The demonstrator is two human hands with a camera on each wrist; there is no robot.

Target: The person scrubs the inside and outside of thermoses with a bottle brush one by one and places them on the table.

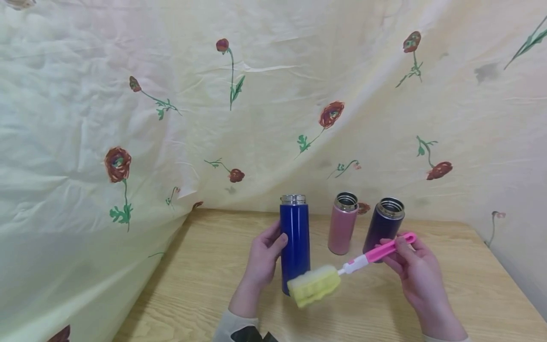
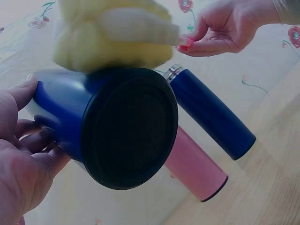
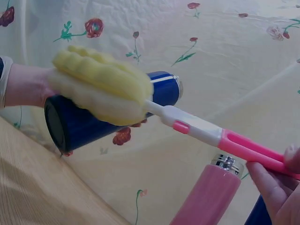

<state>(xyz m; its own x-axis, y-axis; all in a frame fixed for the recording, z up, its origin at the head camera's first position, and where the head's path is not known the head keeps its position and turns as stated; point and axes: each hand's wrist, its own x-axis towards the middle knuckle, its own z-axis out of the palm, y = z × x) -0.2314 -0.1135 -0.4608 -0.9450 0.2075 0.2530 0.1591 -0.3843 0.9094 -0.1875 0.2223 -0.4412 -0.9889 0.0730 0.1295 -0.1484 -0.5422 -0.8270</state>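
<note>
Head view is showing the left hand [image 1: 262,261] wrapping the blue flask [image 1: 295,242], standing on the desk [image 1: 201,275]; the right hand [image 1: 412,268] is pinching the sponge brush [image 1: 314,285] handle. Steadying the flask upright should be helping the sponge enter its mouth.

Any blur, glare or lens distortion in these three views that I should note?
Head view: soft, even light, faint shadows, the floral cloth bowed by a wide lens. Left wrist view: the yellow sponge is blurred and the blue bottle looms large, with a bluish cast. Right wrist view: fairly sharp, a small glare on the pink bottle rim.
</note>
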